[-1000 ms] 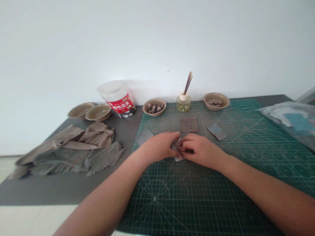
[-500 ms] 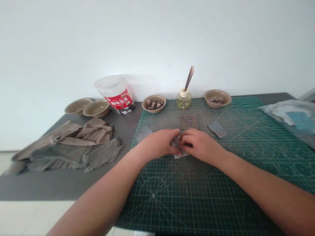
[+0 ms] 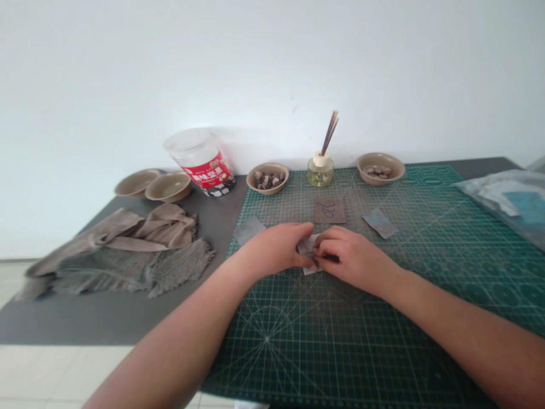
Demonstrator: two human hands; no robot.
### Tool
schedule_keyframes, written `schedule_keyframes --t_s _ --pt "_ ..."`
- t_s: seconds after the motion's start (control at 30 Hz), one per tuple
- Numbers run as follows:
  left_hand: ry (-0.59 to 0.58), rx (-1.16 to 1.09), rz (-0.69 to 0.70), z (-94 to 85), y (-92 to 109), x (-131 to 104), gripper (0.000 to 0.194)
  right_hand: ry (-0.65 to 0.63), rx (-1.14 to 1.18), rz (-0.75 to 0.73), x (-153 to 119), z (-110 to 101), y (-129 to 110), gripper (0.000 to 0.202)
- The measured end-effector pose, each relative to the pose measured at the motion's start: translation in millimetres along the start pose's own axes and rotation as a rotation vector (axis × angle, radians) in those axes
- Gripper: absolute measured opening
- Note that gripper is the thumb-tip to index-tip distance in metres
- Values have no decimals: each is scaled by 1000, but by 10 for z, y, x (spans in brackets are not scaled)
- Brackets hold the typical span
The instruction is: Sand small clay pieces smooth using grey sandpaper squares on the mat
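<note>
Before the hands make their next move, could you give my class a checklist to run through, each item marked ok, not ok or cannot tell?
1. Left hand and right hand both at the pale piece: ok.
2. Pale piece fully in view: not ok; fingers cover part of it.
3. Firm hold on it: cannot tell; the contact is hidden.
4. Marked square uncovered: ok; it lies beyond the hands, its marks showing.
5. Bottle upright: ok; it stands near the wall.
6. Cloths off the mat: ok; they lie to its left.
</note>
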State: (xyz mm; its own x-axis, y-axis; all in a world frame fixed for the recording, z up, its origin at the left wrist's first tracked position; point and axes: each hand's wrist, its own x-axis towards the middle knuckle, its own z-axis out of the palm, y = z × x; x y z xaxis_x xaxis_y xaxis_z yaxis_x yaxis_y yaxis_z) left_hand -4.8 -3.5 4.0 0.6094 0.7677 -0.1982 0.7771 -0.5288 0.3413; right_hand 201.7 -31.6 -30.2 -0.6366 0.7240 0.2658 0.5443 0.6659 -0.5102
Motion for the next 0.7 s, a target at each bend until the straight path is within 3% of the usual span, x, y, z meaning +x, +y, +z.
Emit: schedule_keyframes --t_s 0.2,0.37,0.53,0.7 --pt "2 -4 0 -10 2 2 46 -14 37 -26 -2 -36 24 14" --pt "-14 12 -2 -15 5 5 44 34 -25 50 15 -51 82 12" --pt "-15 10 -6 -13 18 7 45 -4 14 -17 35 -30 95 12" --pt "-14 1 -34 -22 33 8 44 48 -40 45 18 -71 147 10"
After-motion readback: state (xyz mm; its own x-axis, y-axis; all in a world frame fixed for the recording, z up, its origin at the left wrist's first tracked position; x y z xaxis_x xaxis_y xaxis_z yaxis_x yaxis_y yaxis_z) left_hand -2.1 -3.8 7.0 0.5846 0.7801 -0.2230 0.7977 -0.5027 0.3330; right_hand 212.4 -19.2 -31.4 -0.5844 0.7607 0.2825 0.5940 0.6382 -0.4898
